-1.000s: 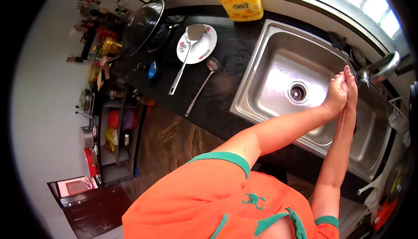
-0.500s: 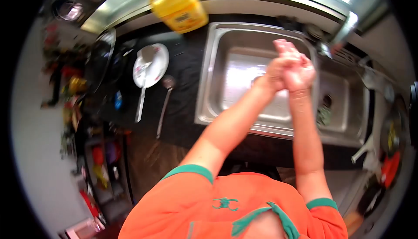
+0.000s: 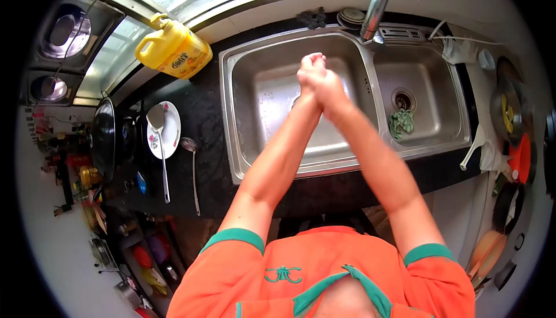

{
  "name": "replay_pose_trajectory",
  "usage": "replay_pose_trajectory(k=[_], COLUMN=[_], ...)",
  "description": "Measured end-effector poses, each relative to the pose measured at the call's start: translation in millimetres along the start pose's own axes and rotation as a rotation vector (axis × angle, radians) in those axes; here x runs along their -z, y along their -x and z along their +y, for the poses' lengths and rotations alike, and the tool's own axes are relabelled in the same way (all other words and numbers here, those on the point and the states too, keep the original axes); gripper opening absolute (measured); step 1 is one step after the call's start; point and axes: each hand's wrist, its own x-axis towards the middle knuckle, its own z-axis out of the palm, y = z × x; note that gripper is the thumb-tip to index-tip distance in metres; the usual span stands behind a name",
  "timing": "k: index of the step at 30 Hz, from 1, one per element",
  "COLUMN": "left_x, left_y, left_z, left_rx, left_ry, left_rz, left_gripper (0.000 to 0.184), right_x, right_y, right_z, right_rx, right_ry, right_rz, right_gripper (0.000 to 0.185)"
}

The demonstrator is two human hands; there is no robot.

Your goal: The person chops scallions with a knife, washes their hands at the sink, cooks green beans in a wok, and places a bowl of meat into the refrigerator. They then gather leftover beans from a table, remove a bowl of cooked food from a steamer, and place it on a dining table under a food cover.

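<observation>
Over the large left basin of the steel sink, my left hand and my right hand are clasped together. Their fingers are closed around each other, and some are hidden by the overlap. No object shows between them. Beneath the hands is the bare steel floor of the basin, its drain mostly covered by the left wrist. To the right, a chrome faucet points over the smaller basin, away from the hands. A wet green cloth lies in that basin beside its drain.
A yellow pump jug stands behind the counter's left part. Nearby are a floral plate with a spatula on it, a ladle and a black wok. Pans and plastic bags line the right side.
My right hand's palm was turned up with fingers extended, the left hand gripping it; now both are folded together. The view has shifted, showing more of the faucet and small basin.
</observation>
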Motion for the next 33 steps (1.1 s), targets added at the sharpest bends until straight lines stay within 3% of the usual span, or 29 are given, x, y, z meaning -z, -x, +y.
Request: replay_pose_trajectory(k=[1,2,3,4,8,11,12,15,17,20,21,23,24,25,27,28,29,31,32,33], left_x=[-6.5,-6.1,-11.8,-15.8,-8.1,-10.4,-8.5,-13.8,-14.0,-18.6,-34.4,-39.1,-40.0,-39.2,-35.0,-38.9,-36.9,-27.2,-16.4,-11.6], left_y=[16.4,35.2,29.4,35.2,40.5,62.6,61.5,56.5,47.3,62.0,86.7,91.7,93.6,90.6,82.1,77.3,65.6,52.2,45.6,44.2], left_z=[14.6,32.2,17.1,15.4,30.1,37.0,34.4,33.0,20.0,10.3,37.9,20.4,19.2,22.3,37.5,42.2,28.4,20.0,14.9,18.0], left_rx=[0.026,0.125,0.081,0.055,0.129,0.151,0.098,0.079,0.025,-0.108,-0.202,-0.187,-0.145,0.034,0.398,0.465,0.34,0.566,0.567,0.548], left_ry=[0.087,0.061,0.113,0.15,0.652,0.982,0.988,0.813,0.627,0.291,0.067,-0.028,0.028,0.067,0.137,0.188,0.281,0.445,0.507,0.459], left_rz=[-0.07,-0.102,-0.172,-0.195,-0.486,-0.432,-0.454,-0.339,-0.291,-0.158,-0.039,-0.02,-0.051,-0.126,-0.272,-0.216,-0.229,-0.275,-0.411,-0.524], left_gripper=[0.024,0.029,0.02,0.025,0.038,0.034,0.03,0.028,0.028,0.032,0.035,0.039,0.049,0.051,0.055,0.051,0.043,0.038,0.035,0.033], right_x=[1.7,16.3,31.8,37.7,39.2,42.6,39.8,31.4,23.8,28.1,27.0,14.1,15.0,19.2,28.4,35.3,50.4,59.5,52.3,59.4], right_y=[-3.4,-23.5,-42.7,-45.5,-24.2,-22.8,-27.6,-30.1,-30.3,-57.7,-63.5,-44.2,-45.7,-44.3,-46.2,-46.2,-69.0,-44.9,-30.6,-19.7], right_z=[-22.3,-11.9,-2.1,-7.2,-23.7,-24.8,-26.2,-28.8,-30.5,-7.5,-0.7,-19.8,-17.2,-15.6,-15.0,-9.2,24.7,12.3,-6.8,-18.6], right_rx=[-0.199,-0.23,-0.257,-0.279,-0.124,-0.144,-0.062,-0.168,-0.056,0.478,0.631,0.462,0.586,0.632,0.435,0.43,0.426,-0.105,-0.293,-0.51], right_ry=[-0.095,-0.222,-0.348,-0.427,-0.548,-0.647,-0.532,-0.404,-0.208,0.724,0.981,1.346,1.47,1.426,1.089,0.833,0.775,-0.591,-0.689,-0.83], right_rz=[0.064,0.002,-0.06,-0.023,-0.288,-0.671,-0.755,-0.363,-0.082,0.36,0.473,0.478,0.562,0.554,0.468,0.48,0.57,0.156,0.113,-0.102], right_gripper=[0.025,0.022,0.02,0.018,0.022,0.018,0.01,0.012,0.023,0.034,0.034,0.031,0.028,0.029,0.03,0.031,0.029,0.028,0.026,0.026])
